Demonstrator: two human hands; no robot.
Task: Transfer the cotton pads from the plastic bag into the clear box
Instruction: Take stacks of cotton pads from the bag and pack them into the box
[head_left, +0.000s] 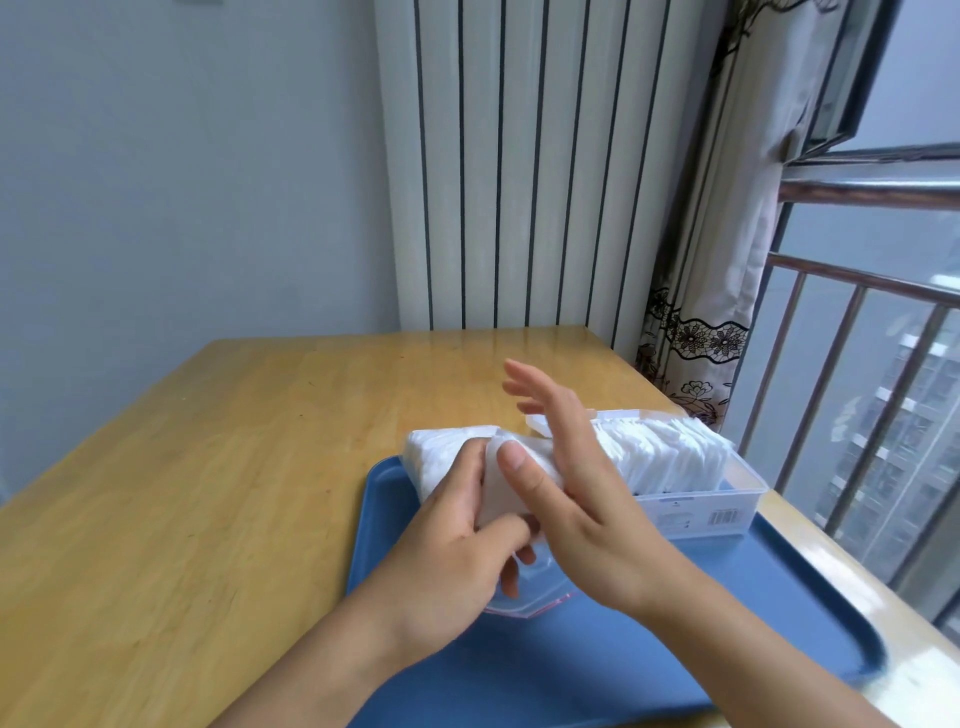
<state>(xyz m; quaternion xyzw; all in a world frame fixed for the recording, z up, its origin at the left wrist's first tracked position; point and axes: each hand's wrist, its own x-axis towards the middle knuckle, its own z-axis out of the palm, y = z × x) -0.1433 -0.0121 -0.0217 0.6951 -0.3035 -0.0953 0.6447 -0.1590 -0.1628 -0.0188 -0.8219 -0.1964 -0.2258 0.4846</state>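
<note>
A clear plastic bag (524, 597) with a red zip edge lies on the blue tray (675, 634). Its far end is packed with white cotton pads (441, 452). My left hand (447, 545) grips the bag and the stack of pads in it, fingers curled round them. Just right of it, my right hand (571, 483) is held edge-on with straight fingers pointing away, and its thumb touches the top of the stack. Behind that hand the clear box (727, 501) stands on the tray, with a row of upright pads (670, 452) inside. Its lid (537, 422) is open at the back.
The tray sits at the right end of a wooden table (234, 441). A white radiator (519, 182) stands behind the table, and a curtain (717, 312) and a window railing (857, 338) are at the right.
</note>
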